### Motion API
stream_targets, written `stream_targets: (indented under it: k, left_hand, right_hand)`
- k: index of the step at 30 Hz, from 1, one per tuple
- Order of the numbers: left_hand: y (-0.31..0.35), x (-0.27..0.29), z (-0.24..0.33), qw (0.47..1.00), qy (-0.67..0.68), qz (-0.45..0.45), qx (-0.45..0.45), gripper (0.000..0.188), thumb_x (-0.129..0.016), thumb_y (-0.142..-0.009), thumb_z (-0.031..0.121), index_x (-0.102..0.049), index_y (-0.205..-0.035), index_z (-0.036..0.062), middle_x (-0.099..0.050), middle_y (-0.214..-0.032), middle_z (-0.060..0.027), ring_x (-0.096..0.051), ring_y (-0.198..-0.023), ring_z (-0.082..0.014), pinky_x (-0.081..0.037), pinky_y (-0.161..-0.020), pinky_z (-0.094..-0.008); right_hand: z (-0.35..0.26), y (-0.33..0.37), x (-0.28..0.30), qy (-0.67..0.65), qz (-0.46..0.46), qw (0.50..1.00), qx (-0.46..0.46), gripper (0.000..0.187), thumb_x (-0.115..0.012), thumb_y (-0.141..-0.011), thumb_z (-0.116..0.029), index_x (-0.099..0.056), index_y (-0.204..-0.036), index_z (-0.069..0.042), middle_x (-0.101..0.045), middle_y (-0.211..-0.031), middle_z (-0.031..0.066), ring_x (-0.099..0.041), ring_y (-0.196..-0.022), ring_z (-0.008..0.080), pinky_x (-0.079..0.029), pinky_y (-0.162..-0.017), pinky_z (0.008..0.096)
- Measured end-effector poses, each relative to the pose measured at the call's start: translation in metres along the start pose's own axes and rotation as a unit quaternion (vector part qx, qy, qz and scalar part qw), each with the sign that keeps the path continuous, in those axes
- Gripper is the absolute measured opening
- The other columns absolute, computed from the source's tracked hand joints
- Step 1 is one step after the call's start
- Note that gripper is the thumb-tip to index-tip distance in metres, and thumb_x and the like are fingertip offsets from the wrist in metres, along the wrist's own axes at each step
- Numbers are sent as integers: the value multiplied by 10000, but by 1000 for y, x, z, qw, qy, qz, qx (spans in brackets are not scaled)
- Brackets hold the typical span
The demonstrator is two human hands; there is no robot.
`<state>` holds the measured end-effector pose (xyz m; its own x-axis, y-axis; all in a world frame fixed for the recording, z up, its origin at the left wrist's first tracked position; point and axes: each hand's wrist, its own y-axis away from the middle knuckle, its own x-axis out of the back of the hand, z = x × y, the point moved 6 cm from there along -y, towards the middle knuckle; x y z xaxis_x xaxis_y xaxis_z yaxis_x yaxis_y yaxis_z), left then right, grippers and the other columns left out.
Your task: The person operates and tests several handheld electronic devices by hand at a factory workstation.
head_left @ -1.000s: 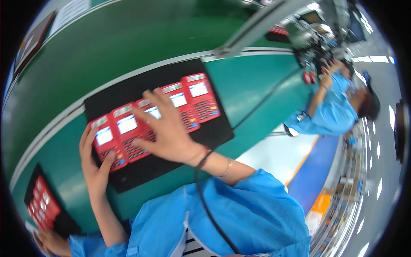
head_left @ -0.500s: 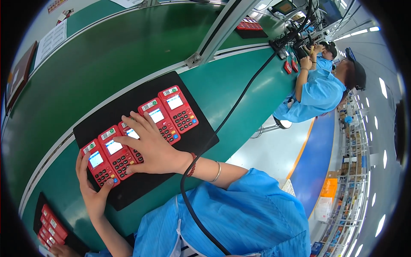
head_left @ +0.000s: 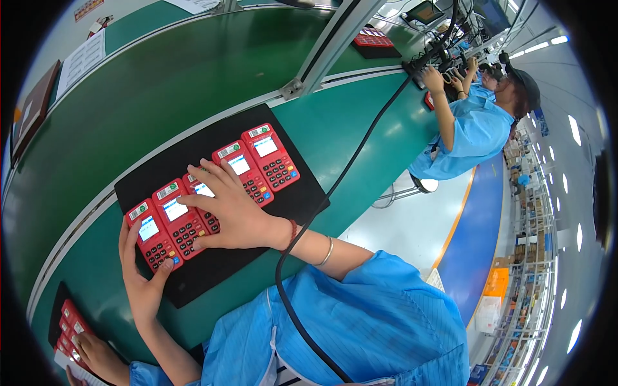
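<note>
Several red card payment terminals with lit screens and black keypads stand side by side in a slanting row on a black mat (head_left: pixel 193 283). My left hand (head_left: pixel 143 286) holds the leftmost terminal (head_left: pixel 151 235), its fingers along the left edge and its thumb on the lower keys. Spread over the middle of the row, my right hand (head_left: pixel 241 219) partly covers the middle terminal (head_left: pixel 205 190). Its thumb reaches the keypad of the second terminal (head_left: pixel 175 209). The rightmost terminal (head_left: pixel 270 157) lies uncovered beyond my right hand.
A black cable (head_left: pixel 360 151) hangs across the view, over my right wrist. A metal post (head_left: pixel 322 58) rises behind the green bench (head_left: pixel 347 122). At lower left, another person's hand (head_left: pixel 96 354) touches more red terminals (head_left: pixel 74 321). Co-workers in blue (head_left: pixel 479 135) sit at right.
My hands keep nearly the same places on the terminals; the whole view has shifted slightly. The co-worker at right has raised an arm. At lower left, the other person's hand has come over the terminals.
</note>
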<state>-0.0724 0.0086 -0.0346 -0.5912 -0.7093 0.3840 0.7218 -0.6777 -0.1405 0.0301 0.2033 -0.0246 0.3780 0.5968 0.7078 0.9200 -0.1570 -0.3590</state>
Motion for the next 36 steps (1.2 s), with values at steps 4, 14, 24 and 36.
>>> stream_targets:
  k: [4, 14, 24, 36]
  left_hand:
    - [0, 0, 3, 1000, -1, 2, -1, 771, -788, -716, 157, -479, -1420, 111, -342, -1532, -189, -355, -1407, -329, -319, -1141, -447]
    - [-4, 3, -4, 999, -47, 16, 1, 710, -755, -760, 190, -487, -1413, 104, -367, -1513, -182, -385, -1385, -317, -327, -1132, -450]
    - [-5, 6, -16, 999, -32, 37, -7, 628, -708, -831, 235, -493, -1402, 87, -407, -1484, -175, -399, -1373, -313, -316, -1131, -440]
    - [-6, 1, -6, 992, -119, 48, 3, 626, -715, -818, 197, -496, -1394, 86, -404, -1462, -168, -394, -1359, -328, -309, -1128, -444]
  right_hand:
    - [-1, 0, 0, 0, -4, 1000, -3, 676, -858, -637, -398, -628, -1228, -163, -346, -1494, 223, -227, -1432, 447, -139, -1180, 583]
    - [0, 2, 0, -25, 10, 1000, 6, 662, -850, -647, -396, -638, -1225, -153, -415, -1460, 182, -294, -1418, 405, -131, -1182, 586]
    - [-2, 2, 2, -22, 20, 999, 17, 592, -804, -727, -415, -637, -1216, -127, -443, -1430, 182, -320, -1404, 400, -137, -1176, 591]
    - [-5, 5, -4, 29, 22, 999, 24, 573, -754, -783, -456, -624, -1222, -111, -417, -1453, 182, -340, -1387, 398, -169, -1163, 602]
